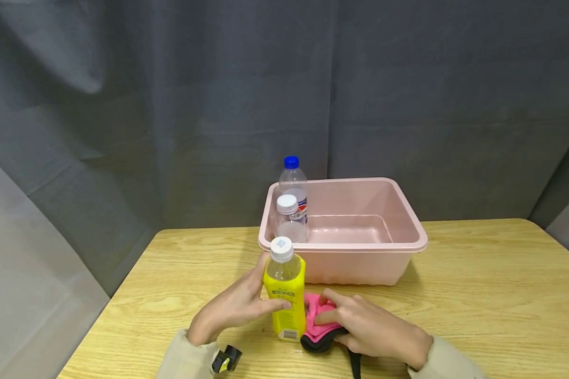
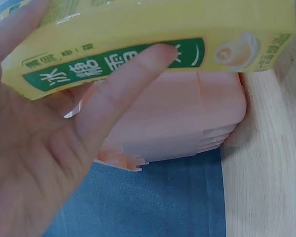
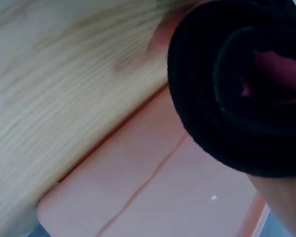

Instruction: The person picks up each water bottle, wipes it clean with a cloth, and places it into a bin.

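A drink bottle (image 1: 289, 284) with a yellow wrap and white cap stands upright, or nearly so, in front of the pink tub. My left hand (image 1: 237, 310) holds it from the left, thumb across the front; the left wrist view shows a green label strip with white characters on the bottle (image 2: 138, 22). Against its lower right side lies a bunched pink cloth item (image 1: 320, 331) with a black rim, gripped by my right hand (image 1: 374, 326). In the right wrist view the thick black edge of the cloth item (image 3: 197, 98) hides most of that hand.
Behind the hands, the pink tub (image 1: 355, 266) sits on the wooden table (image 1: 483, 295). In its left end stand a clear bottle with a blue cap (image 1: 291, 163) and a clear bottle with a white cap (image 1: 286, 204). A dark curtain (image 1: 237, 105) hangs behind the table.
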Tool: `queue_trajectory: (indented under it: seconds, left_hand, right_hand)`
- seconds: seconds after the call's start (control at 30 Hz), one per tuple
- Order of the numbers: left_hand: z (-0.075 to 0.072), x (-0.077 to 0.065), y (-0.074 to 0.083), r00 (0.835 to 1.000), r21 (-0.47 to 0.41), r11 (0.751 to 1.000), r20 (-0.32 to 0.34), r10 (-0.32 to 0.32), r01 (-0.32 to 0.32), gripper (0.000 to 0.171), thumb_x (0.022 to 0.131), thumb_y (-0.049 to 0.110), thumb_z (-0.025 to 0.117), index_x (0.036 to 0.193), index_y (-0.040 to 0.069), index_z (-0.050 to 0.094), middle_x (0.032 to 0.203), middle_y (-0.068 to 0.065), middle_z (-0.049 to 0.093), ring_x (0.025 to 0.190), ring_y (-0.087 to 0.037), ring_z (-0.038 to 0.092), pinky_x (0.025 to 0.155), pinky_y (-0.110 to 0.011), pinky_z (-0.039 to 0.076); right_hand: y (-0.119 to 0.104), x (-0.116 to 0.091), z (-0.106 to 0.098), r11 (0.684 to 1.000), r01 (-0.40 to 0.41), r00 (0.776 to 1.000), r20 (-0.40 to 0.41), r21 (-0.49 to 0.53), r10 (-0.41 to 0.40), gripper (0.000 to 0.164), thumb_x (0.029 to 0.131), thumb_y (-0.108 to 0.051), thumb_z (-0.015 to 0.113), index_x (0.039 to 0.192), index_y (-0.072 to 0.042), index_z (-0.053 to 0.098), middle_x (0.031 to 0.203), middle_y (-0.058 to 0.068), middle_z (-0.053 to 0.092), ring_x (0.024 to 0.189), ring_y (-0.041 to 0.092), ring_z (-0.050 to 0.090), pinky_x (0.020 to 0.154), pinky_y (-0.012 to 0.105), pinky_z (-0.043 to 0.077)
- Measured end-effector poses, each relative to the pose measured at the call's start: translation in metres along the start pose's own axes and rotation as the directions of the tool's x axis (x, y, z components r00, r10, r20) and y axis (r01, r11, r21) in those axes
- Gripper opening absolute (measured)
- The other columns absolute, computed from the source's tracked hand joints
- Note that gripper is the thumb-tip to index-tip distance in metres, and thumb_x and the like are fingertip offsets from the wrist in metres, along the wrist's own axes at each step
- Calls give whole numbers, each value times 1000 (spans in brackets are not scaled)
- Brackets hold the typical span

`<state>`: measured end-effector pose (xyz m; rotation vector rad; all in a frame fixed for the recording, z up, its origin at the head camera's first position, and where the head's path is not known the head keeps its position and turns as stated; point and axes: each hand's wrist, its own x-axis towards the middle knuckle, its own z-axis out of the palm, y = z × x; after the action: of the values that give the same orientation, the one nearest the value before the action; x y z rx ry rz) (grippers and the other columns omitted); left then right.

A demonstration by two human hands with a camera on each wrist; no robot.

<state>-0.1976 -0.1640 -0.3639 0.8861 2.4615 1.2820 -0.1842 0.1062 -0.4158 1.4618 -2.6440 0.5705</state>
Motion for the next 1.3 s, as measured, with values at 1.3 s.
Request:
queue_trajectory:
  seconds: [1.3]
  left_hand:
    - [4, 7, 1, 998, 46, 997, -15, 61, -61, 92, 91, 10, 75, 157, 16, 10, 140, -17, 56, 125, -31, 58, 108, -48, 45]
  right_hand:
    - [-16, 1, -67, 980, 198, 765, -627, 6, -150, 70, 63, 14, 82, 126, -15, 70, 123, 12, 61, 104, 29, 60, 98, 14, 42]
